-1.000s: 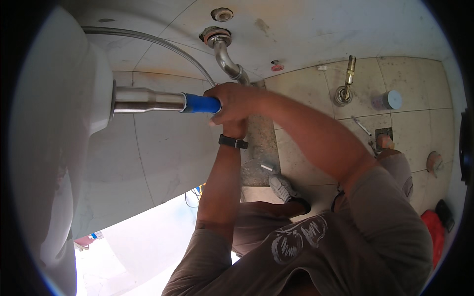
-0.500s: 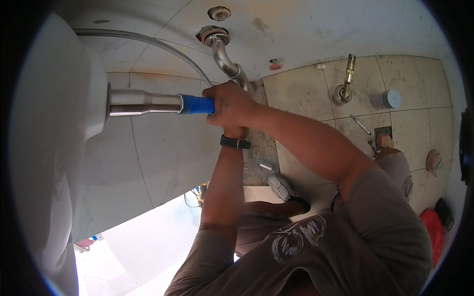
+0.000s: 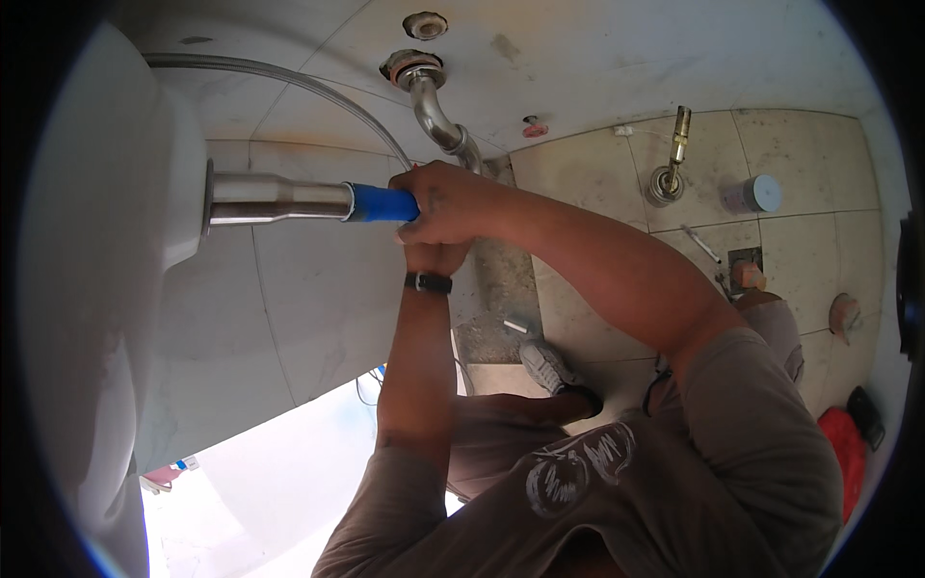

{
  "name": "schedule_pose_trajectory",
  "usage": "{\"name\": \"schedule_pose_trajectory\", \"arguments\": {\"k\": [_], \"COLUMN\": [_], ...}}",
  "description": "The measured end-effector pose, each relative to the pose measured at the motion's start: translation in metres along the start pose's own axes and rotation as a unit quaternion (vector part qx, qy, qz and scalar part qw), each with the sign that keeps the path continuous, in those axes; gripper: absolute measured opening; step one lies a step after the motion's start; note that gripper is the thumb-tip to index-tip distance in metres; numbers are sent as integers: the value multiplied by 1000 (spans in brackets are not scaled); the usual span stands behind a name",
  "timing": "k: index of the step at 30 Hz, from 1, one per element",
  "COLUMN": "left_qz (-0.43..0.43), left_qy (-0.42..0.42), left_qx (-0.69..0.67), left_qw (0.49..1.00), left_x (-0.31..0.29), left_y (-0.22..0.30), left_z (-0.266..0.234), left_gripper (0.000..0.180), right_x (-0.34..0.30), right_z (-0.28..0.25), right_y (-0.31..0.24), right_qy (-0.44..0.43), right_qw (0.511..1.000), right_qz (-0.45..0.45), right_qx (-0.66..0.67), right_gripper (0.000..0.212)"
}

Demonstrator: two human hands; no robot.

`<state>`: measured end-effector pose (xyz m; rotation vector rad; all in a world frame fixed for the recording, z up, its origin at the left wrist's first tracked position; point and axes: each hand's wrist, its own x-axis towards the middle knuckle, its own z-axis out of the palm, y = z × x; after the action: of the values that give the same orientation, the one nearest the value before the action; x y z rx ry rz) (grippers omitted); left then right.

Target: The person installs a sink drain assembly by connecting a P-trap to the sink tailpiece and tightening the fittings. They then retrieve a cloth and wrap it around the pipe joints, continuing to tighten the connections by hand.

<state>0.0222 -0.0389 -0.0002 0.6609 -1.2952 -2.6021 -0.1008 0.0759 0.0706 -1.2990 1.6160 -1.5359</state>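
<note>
A steel drain pipe (image 3: pixel 279 199) comes out of the white basin (image 3: pixel 72 289) at the left. Its end is wrapped in a blue sleeve or tape (image 3: pixel 381 203). My right hand (image 3: pixel 448 204) is closed around the end of that blue part. Under it sits my left hand (image 3: pixel 438 256), below which a black wristband (image 3: pixel 428 282) circles the wrist; its fingers are hidden behind the right hand. Just beyond my hands, a curved steel pipe (image 3: pixel 436 120) runs from a hole in the wall and disappears behind my right hand.
A braided hose (image 3: pixel 279 72) arcs toward my hands. Farther right on the tiled floor are a brass valve fitting (image 3: pixel 679 144), a round tub (image 3: pixel 754 194), a pen-like stick (image 3: pixel 701 245) and a red item (image 3: pixel 840 458). My shoe (image 3: pixel 547 366) rests near a small white piece (image 3: pixel 516 326).
My left wrist and forearm have shifted to the left under the right hand. My right hand stays at the blue end with its fingers slightly moved. The pipes look the same.
</note>
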Motion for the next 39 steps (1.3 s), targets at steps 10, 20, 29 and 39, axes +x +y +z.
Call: {"name": "schedule_pose_trajectory", "arguments": {"k": [10,20,29,39], "left_qz": [-139,-131,-107,-68], "left_qy": [-167,-150,-160,-228], "left_qx": [-137,-157,-154,-177], "left_qw": [966,967,969,955], "left_x": [64,64,58,72], "left_y": [9,7,5,-12], "left_z": [9,7,3,2], "left_gripper": [52,52,52,52], "right_x": [-1,-1,15,19], "right_z": [5,14,-33,-8], "right_y": [-9,-3,-3,12], "right_qy": [32,67,-148,-115], "right_qw": [998,994,987,993], "right_qz": [4,7,-40,-40], "right_qx": [-44,-86,-39,7], "right_gripper": [33,34,46,32]}}
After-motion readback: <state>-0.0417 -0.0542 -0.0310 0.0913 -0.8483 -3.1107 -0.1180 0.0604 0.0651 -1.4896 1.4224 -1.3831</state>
